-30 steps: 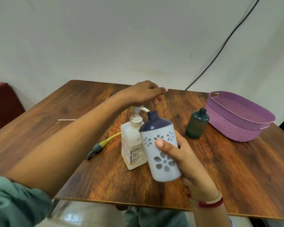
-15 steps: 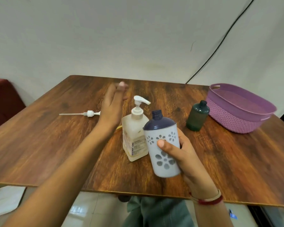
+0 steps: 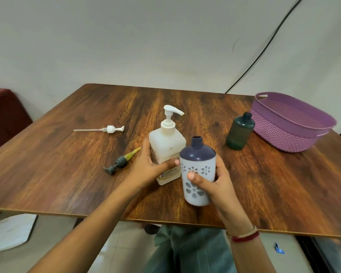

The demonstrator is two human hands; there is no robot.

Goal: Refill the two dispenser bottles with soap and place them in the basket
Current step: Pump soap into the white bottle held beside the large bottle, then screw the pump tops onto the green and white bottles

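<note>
Wood-grained bench [image 3: 264,184] carries a white soap pump bottle [image 3: 166,146] near its middle. The left hand [image 3: 148,168] has its grip wrapped around that bottle's side. Just right of it, the right hand [image 3: 215,184] has its grip clenched on a white flower-patterned dispenser bottle [image 3: 197,174], uncapped, dark neck open. Farther right stands a green bottle [image 3: 239,133], beside the purple basket [image 3: 287,134]. Left of the pump bottle lie a white pump head [image 3: 110,129] and a dark pump head [image 3: 119,162].

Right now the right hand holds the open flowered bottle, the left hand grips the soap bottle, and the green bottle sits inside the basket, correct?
Not quite. The head view shows the green bottle standing on the table beside the basket, not inside. The right hand holding the flowered bottle and the left hand gripping the soap bottle are correct.
</note>
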